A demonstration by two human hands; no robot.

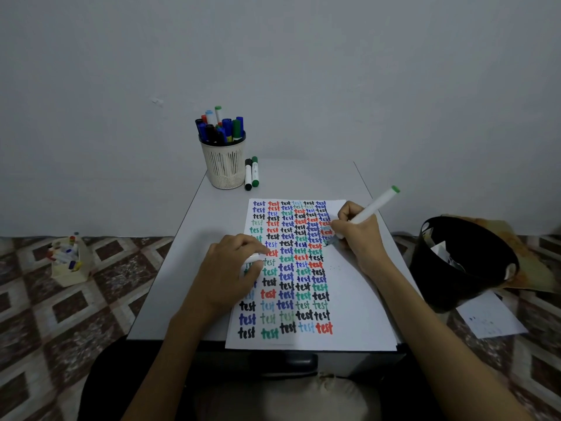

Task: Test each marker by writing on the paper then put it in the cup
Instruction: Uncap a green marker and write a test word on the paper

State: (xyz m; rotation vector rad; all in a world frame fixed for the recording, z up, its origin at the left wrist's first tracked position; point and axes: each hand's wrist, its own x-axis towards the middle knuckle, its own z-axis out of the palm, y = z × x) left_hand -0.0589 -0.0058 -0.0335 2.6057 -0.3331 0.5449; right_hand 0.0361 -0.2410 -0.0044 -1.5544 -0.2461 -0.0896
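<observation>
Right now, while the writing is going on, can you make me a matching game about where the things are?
Things:
1. white marker with green end
2. cream pen cup
3. black bin
4. pair of black and green markers

Places:
A. on the floor, to the right of the table
B. lying flat on the table beside the cup
C. held in the right hand, tip on the paper
D. standing near the table's far left corner, full of markers

Pairs: 1-C, 2-D, 3-A, 4-B
</observation>
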